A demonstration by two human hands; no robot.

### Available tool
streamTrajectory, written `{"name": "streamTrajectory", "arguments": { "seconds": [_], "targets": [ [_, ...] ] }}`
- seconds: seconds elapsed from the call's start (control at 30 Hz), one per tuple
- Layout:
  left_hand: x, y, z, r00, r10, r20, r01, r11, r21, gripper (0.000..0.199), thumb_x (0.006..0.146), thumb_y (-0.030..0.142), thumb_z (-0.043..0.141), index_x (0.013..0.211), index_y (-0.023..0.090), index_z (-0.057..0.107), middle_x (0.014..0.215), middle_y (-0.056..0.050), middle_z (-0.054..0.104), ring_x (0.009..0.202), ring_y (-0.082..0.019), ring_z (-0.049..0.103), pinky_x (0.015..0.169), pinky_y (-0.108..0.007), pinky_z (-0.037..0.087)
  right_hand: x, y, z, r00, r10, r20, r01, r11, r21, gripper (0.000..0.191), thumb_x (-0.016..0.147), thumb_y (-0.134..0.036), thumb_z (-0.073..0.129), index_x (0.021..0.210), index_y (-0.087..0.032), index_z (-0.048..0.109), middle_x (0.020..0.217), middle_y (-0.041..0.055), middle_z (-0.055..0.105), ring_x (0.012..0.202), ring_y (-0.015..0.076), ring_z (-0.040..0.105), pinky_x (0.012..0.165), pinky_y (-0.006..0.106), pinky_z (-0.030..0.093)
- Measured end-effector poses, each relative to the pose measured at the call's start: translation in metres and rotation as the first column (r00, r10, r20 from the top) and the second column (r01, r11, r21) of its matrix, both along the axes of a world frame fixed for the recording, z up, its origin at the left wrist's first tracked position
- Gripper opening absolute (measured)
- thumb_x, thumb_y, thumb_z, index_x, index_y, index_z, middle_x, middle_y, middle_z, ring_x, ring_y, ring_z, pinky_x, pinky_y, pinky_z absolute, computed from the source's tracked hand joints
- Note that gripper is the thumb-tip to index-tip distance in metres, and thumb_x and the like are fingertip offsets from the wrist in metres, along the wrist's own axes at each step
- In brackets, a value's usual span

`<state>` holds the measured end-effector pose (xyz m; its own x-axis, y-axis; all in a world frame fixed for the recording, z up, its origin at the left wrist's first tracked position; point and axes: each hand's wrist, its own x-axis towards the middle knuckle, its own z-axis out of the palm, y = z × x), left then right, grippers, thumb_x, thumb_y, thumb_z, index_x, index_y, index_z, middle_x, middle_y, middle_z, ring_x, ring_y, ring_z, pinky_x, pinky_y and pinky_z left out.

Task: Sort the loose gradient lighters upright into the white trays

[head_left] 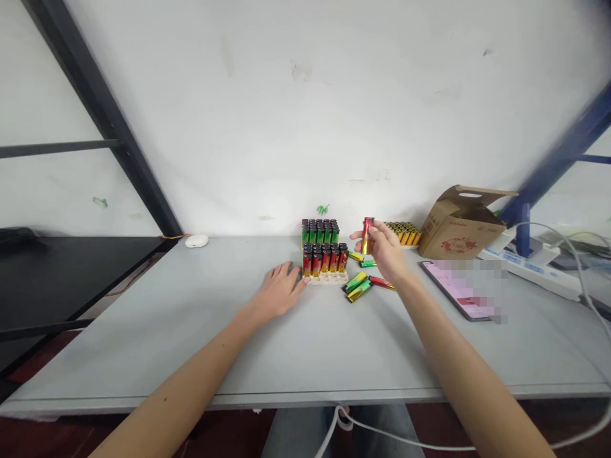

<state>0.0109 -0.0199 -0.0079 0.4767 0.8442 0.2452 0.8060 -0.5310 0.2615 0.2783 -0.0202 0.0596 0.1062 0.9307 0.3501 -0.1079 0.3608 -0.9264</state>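
My right hand (386, 249) holds a red-and-gold lighter (366, 236) upright above the table, pinched between thumb and fingers. Fingers loosely spread, my left hand (279, 291) lies on the table, its thumb at the left corner of a pale tray (329, 278). Red-and-gold lighters (325, 259) with dark tops stand in rows in this tray, with bare holes along its front. Behind it stands a block of green lighters (319, 232). Loose green-and-yellow lighters (359, 291) and a red lighter (382, 282) lie right of the tray, below my right hand.
Yellow lighters (409, 236) stand in a block at the back right, partly behind my right hand. Beside them is an open cardboard box (458, 232). A phone (458, 292) lies in front, and a power strip (534, 270) with cables is farther right. A white case (196, 241) sits back left.
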Motion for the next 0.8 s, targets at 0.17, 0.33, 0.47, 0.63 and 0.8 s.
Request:
{"name": "streamTrajectory", "arguments": {
  "seconds": [0.17, 0.33, 0.47, 0.63, 0.8],
  "targets": [
    [-0.001, 0.003, -0.003, 1.000, 0.013, -0.016, -0.013, 1.000, 0.002, 0.048, 0.101, 0.051, 0.022, 0.119, 0.022, 0.055, 0.137, -0.014, 0.048, 0.130, -0.031, 0.043, 0.107, -0.051, 0.035, -0.022, -0.006, -0.013, 0.941, 0.265, -0.210, -0.296, 0.947, -0.127, 0.023, 0.080, -0.043, 0.059, 0.083, -0.023, 0.047, 0.064, -0.0051, 0.049, 0.050, 0.0104, 0.043, 0.054, 0.025, 0.039],
    [-0.003, 0.005, -0.005, 1.000, 0.005, -0.021, -0.004, 1.000, 0.008, 0.050, 0.101, 0.050, 0.021, 0.123, 0.021, 0.055, 0.137, -0.015, 0.048, 0.130, -0.031, 0.043, 0.108, -0.051, 0.034, -0.025, -0.014, -0.021, 0.872, 0.368, -0.323, -0.454, 0.855, -0.250, 0.044, 0.084, -0.064, 0.045, 0.078, -0.021, 0.054, 0.062, -0.0034, 0.040, 0.050, 0.0120, 0.040, 0.054, 0.027, 0.039],
    [-0.004, 0.006, -0.005, 1.000, -0.004, -0.013, 0.004, 1.000, -0.008, 0.050, 0.101, 0.051, 0.022, 0.126, 0.022, 0.054, 0.138, -0.014, 0.047, 0.132, -0.031, 0.041, 0.109, -0.051, 0.033, -0.027, -0.015, -0.024, 0.842, 0.394, -0.368, -0.502, 0.822, -0.269, 0.038, 0.084, -0.056, 0.050, 0.073, -0.020, 0.055, 0.062, -0.0017, 0.045, 0.055, 0.0128, 0.043, 0.058, 0.026, 0.039],
    [-0.004, 0.005, -0.003, 0.999, -0.004, -0.039, 0.003, 1.000, -0.018, 0.052, 0.101, 0.051, 0.020, 0.127, 0.021, 0.053, 0.139, -0.015, 0.046, 0.133, -0.031, 0.041, 0.109, -0.052, 0.032, -0.030, -0.014, -0.027, 0.843, 0.386, -0.376, -0.500, 0.819, -0.280, 0.037, 0.084, -0.051, 0.048, 0.061, -0.022, 0.047, 0.053, -0.0049, 0.031, 0.050, 0.0120, 0.034, 0.055, 0.025, 0.035],
    [-0.004, 0.004, -0.003, 0.999, -0.007, -0.049, 0.006, 1.000, -0.013, 0.052, 0.101, 0.051, 0.019, 0.126, 0.021, 0.053, 0.139, -0.015, 0.046, 0.132, -0.031, 0.041, 0.109, -0.051, 0.033, -0.040, -0.016, -0.034, 0.930, 0.306, -0.205, -0.355, 0.894, -0.274, 0.041, 0.086, -0.052, 0.043, 0.060, -0.021, 0.048, 0.049, -0.0051, 0.030, 0.048, 0.0110, 0.029, 0.052, 0.024, 0.029]
  ]
}}
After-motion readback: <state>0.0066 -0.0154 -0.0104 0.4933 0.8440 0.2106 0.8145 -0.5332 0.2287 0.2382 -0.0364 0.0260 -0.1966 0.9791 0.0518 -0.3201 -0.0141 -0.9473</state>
